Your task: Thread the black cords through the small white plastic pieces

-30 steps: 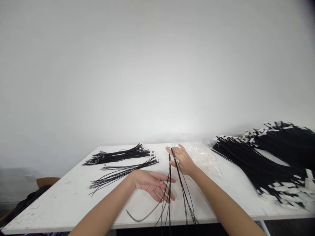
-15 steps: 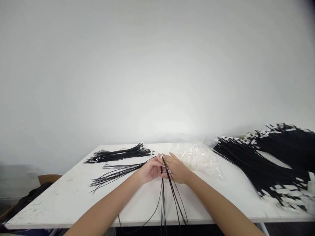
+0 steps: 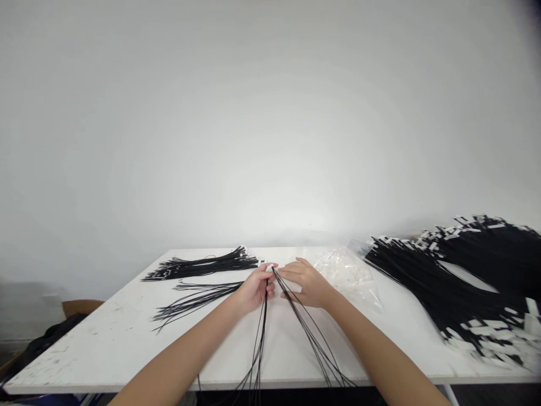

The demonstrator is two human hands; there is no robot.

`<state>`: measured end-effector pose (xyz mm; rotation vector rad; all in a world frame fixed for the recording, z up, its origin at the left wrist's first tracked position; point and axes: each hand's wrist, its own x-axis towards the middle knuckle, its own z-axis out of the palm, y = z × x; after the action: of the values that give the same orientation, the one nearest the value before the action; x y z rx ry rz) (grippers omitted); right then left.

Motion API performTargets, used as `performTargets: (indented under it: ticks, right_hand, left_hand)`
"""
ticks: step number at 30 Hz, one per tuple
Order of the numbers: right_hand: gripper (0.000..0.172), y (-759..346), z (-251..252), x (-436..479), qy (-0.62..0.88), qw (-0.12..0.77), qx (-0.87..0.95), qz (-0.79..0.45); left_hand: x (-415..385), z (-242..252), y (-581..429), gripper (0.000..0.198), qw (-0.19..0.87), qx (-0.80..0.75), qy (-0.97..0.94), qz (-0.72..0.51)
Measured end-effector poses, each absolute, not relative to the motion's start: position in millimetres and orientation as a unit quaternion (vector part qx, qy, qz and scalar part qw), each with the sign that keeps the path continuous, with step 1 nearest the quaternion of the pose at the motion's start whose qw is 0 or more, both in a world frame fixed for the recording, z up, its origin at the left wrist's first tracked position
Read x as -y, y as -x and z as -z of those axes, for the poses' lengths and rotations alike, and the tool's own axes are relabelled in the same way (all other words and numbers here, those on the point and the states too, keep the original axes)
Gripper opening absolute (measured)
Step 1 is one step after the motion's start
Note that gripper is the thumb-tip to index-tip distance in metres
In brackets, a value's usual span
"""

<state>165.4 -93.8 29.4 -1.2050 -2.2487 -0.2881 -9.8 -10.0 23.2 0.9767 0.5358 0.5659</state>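
My left hand [image 3: 257, 288] is closed, its thumb and fingers pinching a small white piece [image 3: 270, 269] at the top of a split bunch of thin black wires. One strand group [image 3: 262, 332] hangs from my left fingers past the table's front edge. Another group [image 3: 310, 338] slants down to the right, across the fingertips of my right hand [image 3: 307, 283]. That hand has its fingers stretched out and its thumb apart, touching the wires. Just left of my left hand lies a loose bunch of black wires [image 3: 198, 301].
A tied-looking bundle of black wires [image 3: 203, 265] lies at the back left of the white table [image 3: 169, 361]. Behind my right hand is a clear plastic bag [image 3: 349, 276] with whitish contents. Large piles of black wires with white ends [image 3: 426, 282] cover the right side.
My hands have moved apart, the left one slightly left and the right one slightly right. The hanging wires have spread into two separate groups.
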Motion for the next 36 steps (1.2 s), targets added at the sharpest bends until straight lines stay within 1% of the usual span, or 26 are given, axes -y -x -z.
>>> performTargets:
  ticks: [3,6,8,11,15,18,20,22,27,29,33,36]
  right_hand:
    - [0.035,-178.1,-30.1,90.5,0.455,0.314,0.821,0.145]
    - [0.031,-194.8,-27.0,84.4,0.523,0.334,0.763,0.182]
    - [0.03,-205.0,-24.0,80.5,0.58,0.333,0.717,0.196]
    - [0.031,-215.6,-20.9,77.0,0.645,0.314,0.664,0.212]
    - [0.03,-221.1,-22.1,76.8,0.67,0.313,0.627,0.246]
    - [0.028,-223.0,-26.1,79.4,0.68,0.328,0.599,0.266]
    - [0.028,-224.6,-29.1,82.0,0.692,0.329,0.58,0.277]
    - [0.028,-226.6,-31.3,84.3,0.707,0.32,0.563,0.283]
    - [0.026,-232.4,-28.7,84.1,0.734,0.266,0.56,0.276]
    - [0.025,-234.4,-24.5,81.9,0.74,0.24,0.57,0.264]
    - [0.022,-233.8,-20.2,79.6,0.728,0.205,0.611,0.233]
    - [0.023,-230.2,-26.6,83.4,0.725,0.212,0.611,0.238]
  left_hand:
    - [8.4,-22.5,9.3,0.034,0.802,-0.266,-0.462,-0.271]
    - [8.5,-21.4,9.9,0.028,0.796,-0.278,-0.469,-0.264]
    - [9.8,-21.1,11.5,0.027,0.794,-0.28,-0.482,-0.242]
    - [13.0,-22.6,14.9,0.029,0.789,-0.28,-0.524,-0.158]
    - [15.6,-29.9,20.9,0.039,0.748,-0.28,-0.602,-0.024]
    - [13.6,-38.7,27.2,0.038,0.72,-0.264,-0.641,0.022]
    - [10.8,-44.0,31.4,0.036,0.722,-0.265,-0.639,0.005]
    - [7.6,-47.5,34.2,0.033,0.734,-0.263,-0.625,-0.042]
    - [0.1,-46.3,32.9,0.029,0.768,-0.246,-0.565,-0.174]
    - [-1.3,-43.2,30.7,0.027,0.776,-0.248,-0.542,-0.206]
    - [1.2,-34.1,26.0,0.028,0.772,-0.261,-0.55,-0.183]
    - [5.9,-25.0,20.8,0.031,0.769,-0.273,-0.558,-0.153]
